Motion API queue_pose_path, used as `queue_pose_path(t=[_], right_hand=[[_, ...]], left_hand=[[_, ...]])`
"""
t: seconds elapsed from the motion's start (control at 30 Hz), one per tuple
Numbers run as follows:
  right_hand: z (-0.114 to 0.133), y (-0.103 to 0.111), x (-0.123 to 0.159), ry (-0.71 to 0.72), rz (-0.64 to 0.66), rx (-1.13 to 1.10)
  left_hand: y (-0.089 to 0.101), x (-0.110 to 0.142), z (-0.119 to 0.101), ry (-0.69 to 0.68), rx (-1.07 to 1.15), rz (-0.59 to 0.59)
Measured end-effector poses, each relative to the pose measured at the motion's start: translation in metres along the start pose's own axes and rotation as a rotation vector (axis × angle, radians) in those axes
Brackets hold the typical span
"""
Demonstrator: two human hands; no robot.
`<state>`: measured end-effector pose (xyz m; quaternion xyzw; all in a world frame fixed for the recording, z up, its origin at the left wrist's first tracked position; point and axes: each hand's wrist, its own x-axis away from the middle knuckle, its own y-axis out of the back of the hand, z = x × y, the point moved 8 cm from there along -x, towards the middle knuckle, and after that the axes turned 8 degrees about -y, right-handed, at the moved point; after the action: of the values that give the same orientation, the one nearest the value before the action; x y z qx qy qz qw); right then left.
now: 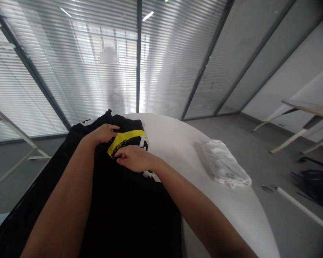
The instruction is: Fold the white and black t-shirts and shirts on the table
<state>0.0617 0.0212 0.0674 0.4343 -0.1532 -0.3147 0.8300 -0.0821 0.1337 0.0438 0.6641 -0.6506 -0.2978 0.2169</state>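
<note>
A black shirt (129, 211) with a yellow band and white printed patches lies spread over the left part of a white round table (174, 132). Near the far end of the cloth, my left hand (104, 133) is closed at the upper left of the yellow band, thumb and fingers pinching the fabric. My right hand (134, 158) pinches the cloth at the lower edge of the same band, its fingers curled together. Some of the fingertips and the fabric between them are hidden.
A folded white cloth bundle (226, 163) rests on the right of the table. Behind stands a glass partition (167, 64) with blinds. A wooden-topped table (309, 107) is at the right, a white metal frame (16, 130) at the left, and dark items (316, 186) on the floor.
</note>
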Motion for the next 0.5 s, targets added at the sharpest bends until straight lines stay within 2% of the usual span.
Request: queue_pose_path(t=[0.1,0.23,0.3,0.43,0.5], right_hand=[[0.002,-0.012,-0.003,0.003,0.066,-0.105],[0.006,-0.037,-0.002,0.073,0.287,-0.219],[0.008,-0.043,0.001,0.101,0.365,-0.266],[0.014,-0.037,0.007,0.130,0.436,-0.353],[0.009,-0.027,0.006,0.083,0.385,-0.339]], left_hand=[[-0.004,-0.004,0.001,-0.044,-0.138,0.086],[-0.004,-0.009,0.011,-0.067,-0.254,0.111],[-0.007,-0.011,0.015,-0.076,-0.290,0.138],[-0.006,-0.011,0.015,-0.085,-0.336,0.123],[0.001,-0.009,0.013,-0.047,-0.303,0.038]])
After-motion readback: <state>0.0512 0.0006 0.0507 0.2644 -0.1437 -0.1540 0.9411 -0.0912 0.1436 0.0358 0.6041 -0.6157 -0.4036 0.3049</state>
